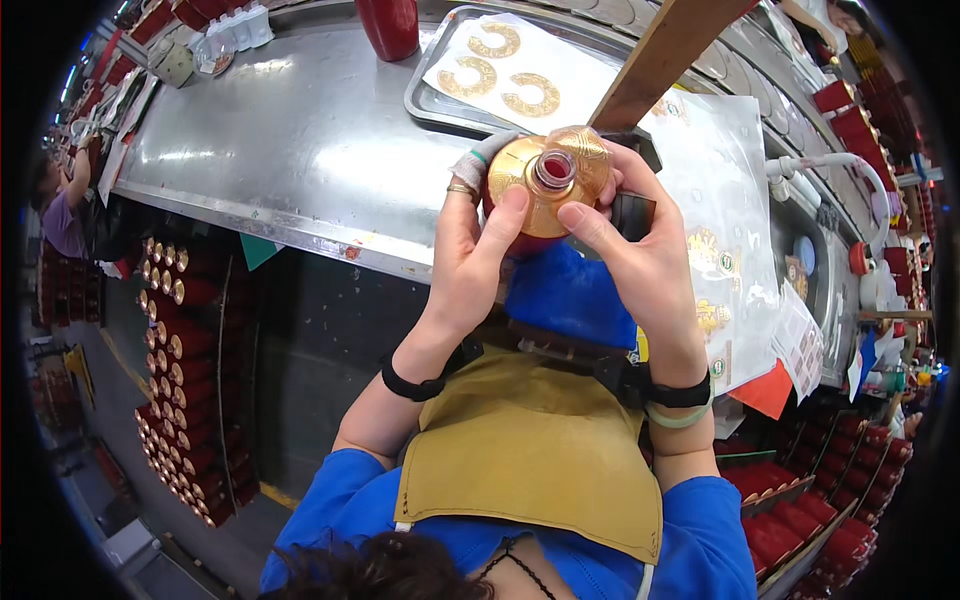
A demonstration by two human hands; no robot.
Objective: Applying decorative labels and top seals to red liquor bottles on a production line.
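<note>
Both my hands hold a red bottle with a gold shoulder [545,212], its open clear neck facing up toward me. My left hand [468,240] wraps the bottle's left side, thumb on the shoulder, and pale finger covers show on its fingers. My right hand [652,262] grips the right side, with its thumb pressed on the shoulder near the neck. A patterned gold piece [588,150] lies around the neck's far right side, its edge standing slightly off the shoulder. The bottle's lower body is mostly hidden. A blue pad [568,300] sits just below it.
Beyond my hands, a metal tray [422,95] holds white paper with C-shaped gold labels [532,95]. A red vessel [388,28] stands beside it. A wooden post [660,62] rises at the right. Racks of red bottles [185,385] stand at lower left and lower right.
</note>
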